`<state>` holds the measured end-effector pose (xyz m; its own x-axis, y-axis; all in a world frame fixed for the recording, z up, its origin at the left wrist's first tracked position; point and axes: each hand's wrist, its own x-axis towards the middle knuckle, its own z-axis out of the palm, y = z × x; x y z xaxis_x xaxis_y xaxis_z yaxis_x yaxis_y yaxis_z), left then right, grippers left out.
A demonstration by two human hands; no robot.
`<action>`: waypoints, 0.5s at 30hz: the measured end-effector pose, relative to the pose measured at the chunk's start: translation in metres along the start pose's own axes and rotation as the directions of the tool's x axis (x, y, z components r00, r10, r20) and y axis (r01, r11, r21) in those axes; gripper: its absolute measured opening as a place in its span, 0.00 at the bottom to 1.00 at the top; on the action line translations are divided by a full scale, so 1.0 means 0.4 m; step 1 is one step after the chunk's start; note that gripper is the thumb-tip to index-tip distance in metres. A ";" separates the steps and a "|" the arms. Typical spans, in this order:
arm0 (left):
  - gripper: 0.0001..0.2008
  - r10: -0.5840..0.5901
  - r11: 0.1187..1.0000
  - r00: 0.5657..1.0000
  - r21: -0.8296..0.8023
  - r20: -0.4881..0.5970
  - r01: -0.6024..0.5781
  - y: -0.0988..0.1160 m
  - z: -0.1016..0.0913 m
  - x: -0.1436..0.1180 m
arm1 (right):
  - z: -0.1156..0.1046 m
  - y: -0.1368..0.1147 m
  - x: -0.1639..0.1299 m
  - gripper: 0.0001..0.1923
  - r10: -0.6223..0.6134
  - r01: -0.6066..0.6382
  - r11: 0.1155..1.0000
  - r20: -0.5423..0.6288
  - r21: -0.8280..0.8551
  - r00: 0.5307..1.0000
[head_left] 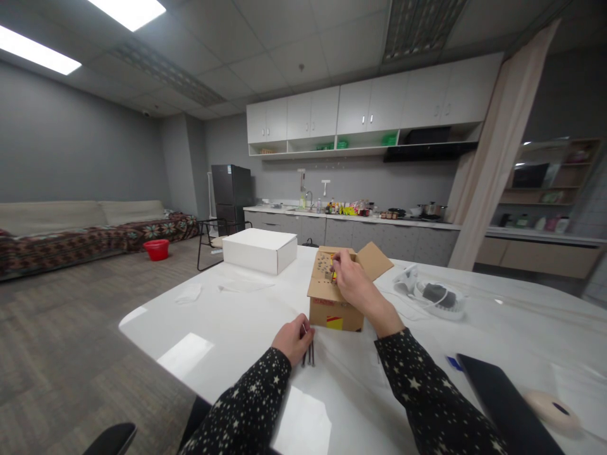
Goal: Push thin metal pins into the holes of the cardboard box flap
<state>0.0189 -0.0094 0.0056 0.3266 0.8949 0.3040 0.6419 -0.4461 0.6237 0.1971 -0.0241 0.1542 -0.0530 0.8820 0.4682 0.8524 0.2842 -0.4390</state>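
Small open brown cardboard box

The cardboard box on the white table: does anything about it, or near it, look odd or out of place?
Nothing looks damaged or spilled. The cardboard box stands upright with its flaps open; the right hand reaches into its top, and the left hand holds a few thin dark rods on the table. What the rods are cannot be told.

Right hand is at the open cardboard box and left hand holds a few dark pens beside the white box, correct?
Not quite. In the head view the left hand holds the pens beside the cardboard box, not the white box. The right hand is right.
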 end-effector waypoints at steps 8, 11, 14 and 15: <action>0.05 -0.017 1.000 1.000 -0.020 0.003 0.017 0.003 0.002 0.000 | 0.015 0.017 0.012 0.07 -0.034 0.037 0.998 -0.081 0.045 0.996; 0.05 -0.018 1.000 1.000 -0.016 0.003 0.018 0.005 0.000 0.000 | 0.018 0.022 0.014 0.07 -0.042 0.049 0.997 -0.101 0.062 0.994; 0.06 -0.017 1.000 1.000 -0.007 0.009 0.017 0.009 -0.003 -0.002 | 0.019 0.024 0.016 0.07 -0.043 0.051 0.996 -0.113 0.074 0.993; 0.06 -0.017 1.000 1.000 -0.005 0.008 0.017 0.010 -0.004 -0.002 | 0.019 0.025 0.017 0.07 -0.041 0.051 0.996 -0.117 0.078 0.992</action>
<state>0.0201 -0.0119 0.0089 0.3212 0.9024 0.2872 0.6441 -0.4305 0.6323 0.2011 -0.0126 0.1472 -0.0270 0.8194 0.5725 0.8051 0.3573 -0.4734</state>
